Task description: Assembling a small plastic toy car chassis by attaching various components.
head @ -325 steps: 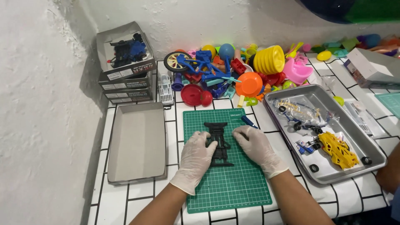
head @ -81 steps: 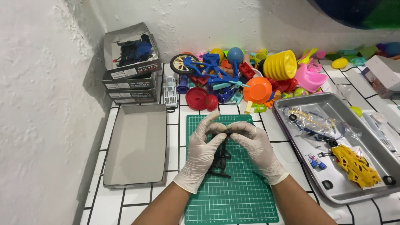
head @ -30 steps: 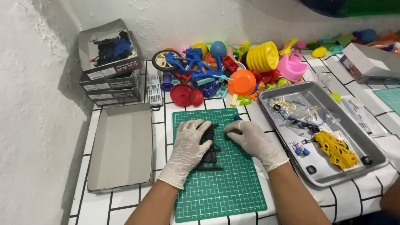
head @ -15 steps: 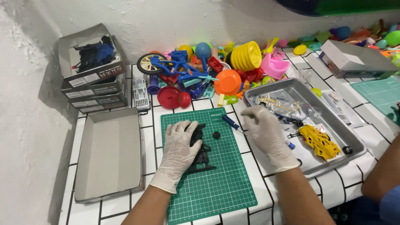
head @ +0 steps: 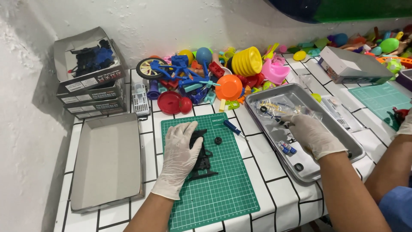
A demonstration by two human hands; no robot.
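My left hand (head: 181,150), in a white glove, lies flat on a black plastic chassis part (head: 202,160) on the green cutting mat (head: 214,189). A small black wheel (head: 218,140) lies loose on the mat beside it. My right hand (head: 310,134), also gloved, reaches into the metal tray (head: 302,169), fingers curled among small parts near a clear bag (head: 279,107). Whether it grips anything cannot be seen. A blue-handled screwdriver (head: 231,127) lies at the mat's upper right.
An empty grey box lid (head: 107,161) sits left of the mat, with stacked kit boxes (head: 90,81) behind it. A heap of colourful plastic toys (head: 206,79) lines the wall. Another person's arm (head: 395,159) works at the right beside a second green mat (head: 380,99).
My right hand has left the black part and moved right into the metal tray. My left hand stays pressed on the part. A small wheel now lies loose on the mat.
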